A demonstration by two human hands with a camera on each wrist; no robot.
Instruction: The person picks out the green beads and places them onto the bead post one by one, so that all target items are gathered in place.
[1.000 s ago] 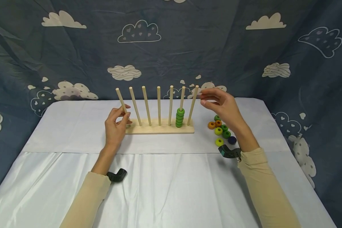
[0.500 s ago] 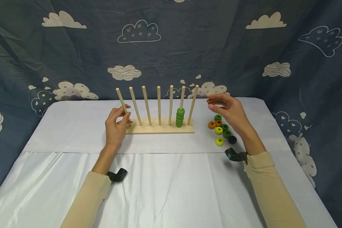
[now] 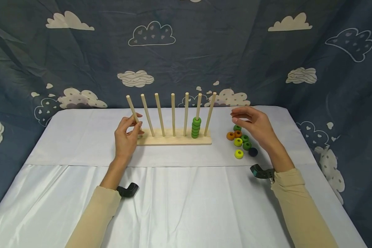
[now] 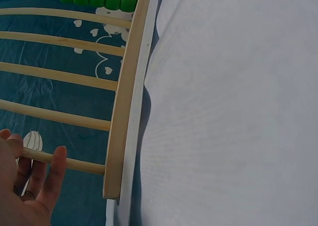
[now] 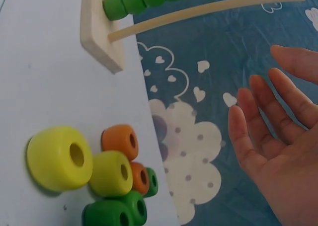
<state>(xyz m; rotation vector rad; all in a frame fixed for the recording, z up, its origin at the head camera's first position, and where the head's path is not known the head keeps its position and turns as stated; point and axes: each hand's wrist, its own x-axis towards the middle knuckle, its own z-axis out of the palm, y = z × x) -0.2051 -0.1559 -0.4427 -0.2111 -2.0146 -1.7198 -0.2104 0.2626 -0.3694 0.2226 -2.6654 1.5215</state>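
Observation:
A wooden rack with a flat base (image 3: 173, 141) and several upright pegs stands at the middle of the table. My left hand (image 3: 125, 139) holds the leftmost peg (image 4: 74, 163) between thumb and fingers, low near the base. A stack of green beads (image 3: 196, 128) sits on the second peg from the right. My right hand (image 3: 256, 125) hovers over the far end of a group of loose beads, its fingers relaxed and nothing between them. In the right wrist view, yellow beads (image 5: 59, 159), orange beads (image 5: 120, 141) and green beads (image 5: 107, 215) lie close together.
A dark blue bead (image 3: 252, 152) lies at the group's near right side. A white cloth (image 3: 179, 199) covers the table, with a seam running across it. Behind the table hangs a dark cloud-print curtain (image 3: 204, 55).
My right hand has moved right and slightly down, away from the rightmost peg to above the loose beads. The left hand stays on its peg, and the green stack is unchanged.

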